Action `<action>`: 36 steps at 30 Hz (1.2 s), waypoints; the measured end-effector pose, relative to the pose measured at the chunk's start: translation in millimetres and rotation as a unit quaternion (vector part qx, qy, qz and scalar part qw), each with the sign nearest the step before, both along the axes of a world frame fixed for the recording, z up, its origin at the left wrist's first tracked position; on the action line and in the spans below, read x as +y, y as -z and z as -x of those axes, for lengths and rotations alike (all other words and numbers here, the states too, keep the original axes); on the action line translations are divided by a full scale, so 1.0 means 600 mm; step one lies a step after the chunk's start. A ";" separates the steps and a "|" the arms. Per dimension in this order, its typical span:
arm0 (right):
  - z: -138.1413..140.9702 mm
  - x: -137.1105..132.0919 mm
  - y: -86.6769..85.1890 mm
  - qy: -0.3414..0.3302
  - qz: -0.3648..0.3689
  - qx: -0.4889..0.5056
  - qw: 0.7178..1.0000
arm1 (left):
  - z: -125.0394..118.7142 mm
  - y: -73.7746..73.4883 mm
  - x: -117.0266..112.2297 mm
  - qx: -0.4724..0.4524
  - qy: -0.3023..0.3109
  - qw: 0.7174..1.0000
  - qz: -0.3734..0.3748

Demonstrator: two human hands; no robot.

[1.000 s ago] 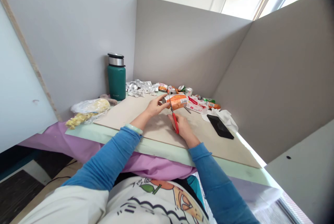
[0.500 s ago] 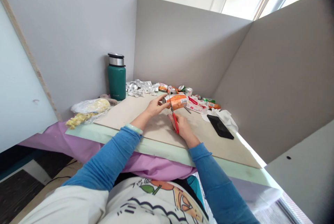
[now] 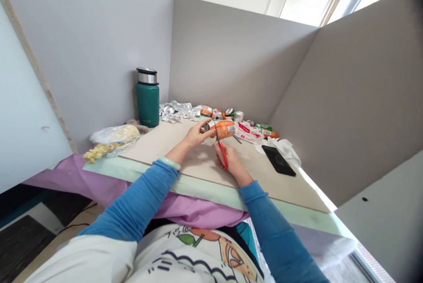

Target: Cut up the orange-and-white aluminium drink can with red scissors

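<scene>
An orange drink can lies on its side in the air above the board, its silver end toward the left. My left hand is closed round that silver end. In my right hand is a pair of scissors with red handles, the fingers wrapped round them. The blades point up and cross the can near its left end; whether they have cut into the metal I cannot tell. A thin grey metal piece shows just below the can's right end.
Cut silver sheets and several drink cans line the back of the beige board. A green bottle stands back left, near a plastic bag. A black phone and white tissue lie at right.
The scissor handles have turned slightly in my right hand. My left hand and the can have hardly moved.
</scene>
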State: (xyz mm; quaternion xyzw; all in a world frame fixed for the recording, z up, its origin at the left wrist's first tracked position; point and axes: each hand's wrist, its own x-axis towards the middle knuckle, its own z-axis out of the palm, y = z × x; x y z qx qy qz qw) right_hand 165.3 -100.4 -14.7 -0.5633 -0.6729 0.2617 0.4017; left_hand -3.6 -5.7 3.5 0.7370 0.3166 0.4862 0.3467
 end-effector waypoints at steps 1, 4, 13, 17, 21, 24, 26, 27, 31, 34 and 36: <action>0.000 0.000 0.000 0.003 -0.006 -0.013 1.000 | 0.000 0.001 0.001 0.000 0.003 1.000 0.000; -0.001 0.003 0.002 0.013 -0.028 -0.054 0.998 | 0.001 0.003 0.004 -0.010 0.021 1.000 0.004; -0.003 0.006 0.001 0.039 -0.052 -0.121 0.991 | -0.001 0.007 0.013 -0.031 0.043 0.999 0.003; -0.003 0.006 0.001 0.046 -0.050 -0.130 0.989 | -0.001 0.005 0.010 -0.029 0.048 0.998 0.004; -0.005 0.006 0.004 0.034 -0.043 -0.114 0.992 | 0.000 0.002 0.006 -0.018 0.026 0.999 -0.008; -0.007 0.007 0.007 0.027 -0.040 -0.106 0.993 | 0.000 0.002 0.007 -0.015 0.013 1.000 -0.023; -0.008 0.009 0.008 0.024 -0.040 -0.102 0.994 | -0.001 0.004 0.008 -0.013 0.007 0.999 -0.032; -0.008 0.009 0.009 0.023 -0.041 -0.101 0.994 | -0.001 0.005 0.009 -0.012 0.004 0.999 -0.037; -0.009 0.010 0.010 0.018 -0.040 -0.096 0.994 | -0.002 0.010 0.012 -0.014 -0.010 0.998 -0.055; -0.009 0.009 0.009 0.012 -0.038 -0.088 0.995 | -0.001 0.010 0.012 -0.014 -0.012 0.998 -0.059; -0.009 0.008 0.010 0.005 -0.037 -0.077 0.996 | 0.000 0.009 0.012 -0.012 -0.011 0.998 -0.055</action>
